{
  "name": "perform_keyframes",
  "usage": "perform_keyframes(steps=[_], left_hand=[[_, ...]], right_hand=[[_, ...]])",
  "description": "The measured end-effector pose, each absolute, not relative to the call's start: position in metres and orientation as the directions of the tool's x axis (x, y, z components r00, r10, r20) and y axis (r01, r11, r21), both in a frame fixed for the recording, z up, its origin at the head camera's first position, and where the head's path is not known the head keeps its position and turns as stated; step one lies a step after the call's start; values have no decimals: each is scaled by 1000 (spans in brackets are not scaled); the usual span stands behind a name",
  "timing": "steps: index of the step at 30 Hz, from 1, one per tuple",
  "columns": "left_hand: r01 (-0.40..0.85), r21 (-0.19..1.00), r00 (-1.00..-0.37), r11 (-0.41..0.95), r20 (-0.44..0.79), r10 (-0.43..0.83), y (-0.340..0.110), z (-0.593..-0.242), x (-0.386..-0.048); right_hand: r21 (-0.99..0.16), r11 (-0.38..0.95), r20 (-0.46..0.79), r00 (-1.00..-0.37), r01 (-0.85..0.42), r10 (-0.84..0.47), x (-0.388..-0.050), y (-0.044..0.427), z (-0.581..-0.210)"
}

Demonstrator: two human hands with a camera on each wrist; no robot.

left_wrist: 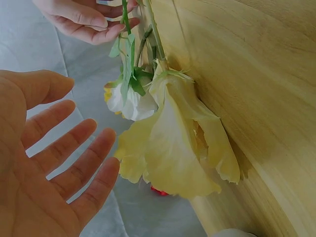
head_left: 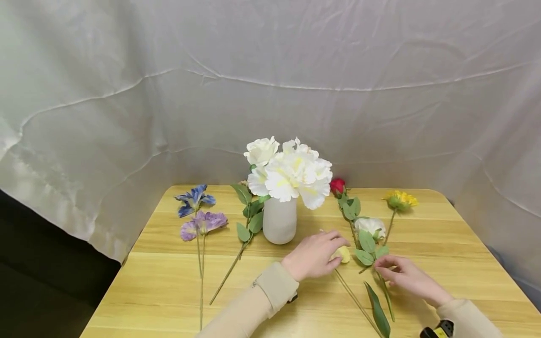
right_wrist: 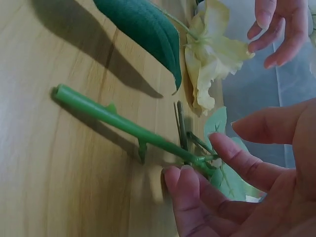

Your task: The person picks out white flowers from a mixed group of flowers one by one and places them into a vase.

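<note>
In the head view my left hand (head_left: 314, 256) is just above a pale yellow flower (head_left: 343, 254) lying on the table, partly hiding it. Its fingers are spread and hold nothing in the left wrist view, beside the yellow petals (left_wrist: 168, 143). My right hand (head_left: 407, 277) is at the green stem (head_left: 386, 298) of a white rose (head_left: 369, 227), just under its leaves. Seen from the right wrist, the fingers lie loosely about that thorny stem (right_wrist: 123, 126), without a plain pinch. A long dark green leaf (head_left: 377, 310) lies beside the yellow flower's stem.
A white vase (head_left: 280, 223) with large white blooms (head_left: 291, 171) stands at the middle back. A blue flower (head_left: 195, 199), a purple flower (head_left: 204, 224) and a leafy stem (head_left: 249, 220) lie left of it. To its right lie a red rose (head_left: 337, 186) and a bright yellow flower (head_left: 400, 200).
</note>
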State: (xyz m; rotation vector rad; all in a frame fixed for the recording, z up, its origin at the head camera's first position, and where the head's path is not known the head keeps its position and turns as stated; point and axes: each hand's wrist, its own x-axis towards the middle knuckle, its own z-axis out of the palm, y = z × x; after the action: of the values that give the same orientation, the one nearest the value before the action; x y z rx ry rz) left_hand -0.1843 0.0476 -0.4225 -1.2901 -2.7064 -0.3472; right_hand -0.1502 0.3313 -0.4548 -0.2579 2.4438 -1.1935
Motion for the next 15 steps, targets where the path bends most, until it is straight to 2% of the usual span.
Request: perform_keyframes(steps=[9, 15], left_hand=[[773, 175, -634, 610, 188, 750, 46, -420, -183], [770, 173, -638, 614, 186, 748, 45, -420, -184]], right_hand=[[-802, 595, -329, -874, 59, -356, -153, 329, -457], [-869, 484, -329, -854, 105, -404, -154, 333, -457]])
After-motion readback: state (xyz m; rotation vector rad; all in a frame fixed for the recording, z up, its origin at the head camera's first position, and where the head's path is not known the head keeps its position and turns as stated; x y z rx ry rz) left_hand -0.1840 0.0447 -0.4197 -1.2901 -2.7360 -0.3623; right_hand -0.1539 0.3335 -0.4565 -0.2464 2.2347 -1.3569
